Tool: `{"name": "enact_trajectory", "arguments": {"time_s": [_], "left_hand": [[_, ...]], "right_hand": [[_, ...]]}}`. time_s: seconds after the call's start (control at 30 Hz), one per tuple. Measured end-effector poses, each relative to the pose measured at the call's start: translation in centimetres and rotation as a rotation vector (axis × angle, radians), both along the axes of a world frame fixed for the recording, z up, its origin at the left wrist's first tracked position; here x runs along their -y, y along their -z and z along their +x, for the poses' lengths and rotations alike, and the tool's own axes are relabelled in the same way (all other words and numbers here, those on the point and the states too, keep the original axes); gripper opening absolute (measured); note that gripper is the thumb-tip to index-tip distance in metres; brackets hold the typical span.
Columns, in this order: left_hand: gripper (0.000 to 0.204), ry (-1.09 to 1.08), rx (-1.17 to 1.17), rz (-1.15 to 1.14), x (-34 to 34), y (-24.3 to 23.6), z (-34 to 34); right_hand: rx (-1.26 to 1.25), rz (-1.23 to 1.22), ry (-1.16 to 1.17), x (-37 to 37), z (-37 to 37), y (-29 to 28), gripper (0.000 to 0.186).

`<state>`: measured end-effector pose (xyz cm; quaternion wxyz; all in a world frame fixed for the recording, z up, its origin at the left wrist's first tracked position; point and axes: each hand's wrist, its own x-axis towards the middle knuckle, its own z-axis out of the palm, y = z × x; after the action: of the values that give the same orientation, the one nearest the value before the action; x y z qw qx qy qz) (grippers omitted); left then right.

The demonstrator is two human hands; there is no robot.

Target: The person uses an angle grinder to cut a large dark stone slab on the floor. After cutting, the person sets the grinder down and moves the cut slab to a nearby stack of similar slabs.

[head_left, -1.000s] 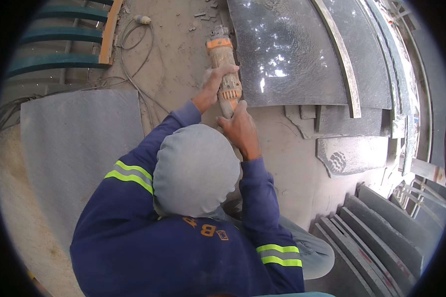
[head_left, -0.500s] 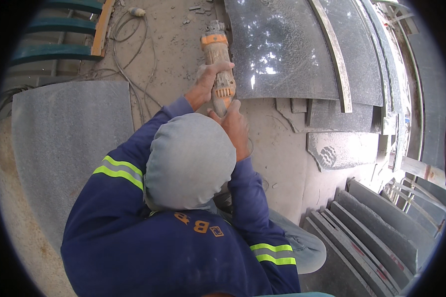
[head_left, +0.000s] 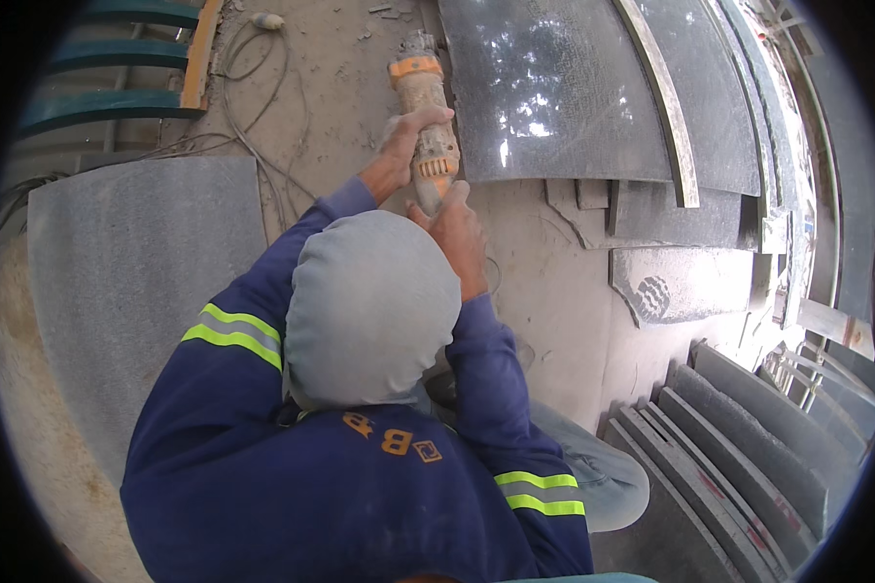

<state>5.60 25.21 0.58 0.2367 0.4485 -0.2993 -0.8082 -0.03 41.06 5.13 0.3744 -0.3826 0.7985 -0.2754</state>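
Observation:
A dusty grey-and-orange angle grinder [head_left: 426, 121] points away from me along the left edge of a large dark stone slab [head_left: 554, 97]. Around the middle of its body my left hand [head_left: 402, 144] is closed, the thumb lying over the top. My right hand [head_left: 457, 233] is closed about the tool's rear end, close to the slab's near corner. Whether a disc is fitted at the grinder's far head cannot be made out. My dark blue sleeves with yellow-green bands reach forward to both hands.
Another grey slab [head_left: 146, 223] lies at the left. A cable [head_left: 233, 78] loops over the dusty ground, near a green-slatted frame [head_left: 117, 49]. Offcuts [head_left: 681, 282] lie right of my hands, one bearing a shoe print. Several slabs [head_left: 719, 466] lean at the lower right.
Both hands and the grinder sit slightly higher in the picture, and the ground and slabs have shifted up with them. My grip looks the same.

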Motion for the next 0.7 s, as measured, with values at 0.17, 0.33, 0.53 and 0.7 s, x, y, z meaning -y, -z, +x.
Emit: {"name": "enact_trajectory", "arguments": {"time_s": [0.17,0.33,0.53,0.7], "left_hand": [[0.035,0.004,0.049,-0.064,-0.8,-0.9,-0.3],[0.035,0.0,0.036,-0.058,0.2,-0.2,-0.6],[0.036,0.032,0.049,-0.043,0.2,-0.5,-0.5],[0.037,0.028,0.075,-0.081,-1.2,-0.8,0.1]], "right_hand": [[0.035,0.039,0.001,-0.3,0.0,-0.6,0.048],[0.019,-0.075,0.009,0.3,-0.3,0.8,0.05],[0.035,-0.029,0.009,0.7,-0.4,1.2,0.05],[0.086,0.014,0.008,-0.8,0.1,0.3,0.048]]}}
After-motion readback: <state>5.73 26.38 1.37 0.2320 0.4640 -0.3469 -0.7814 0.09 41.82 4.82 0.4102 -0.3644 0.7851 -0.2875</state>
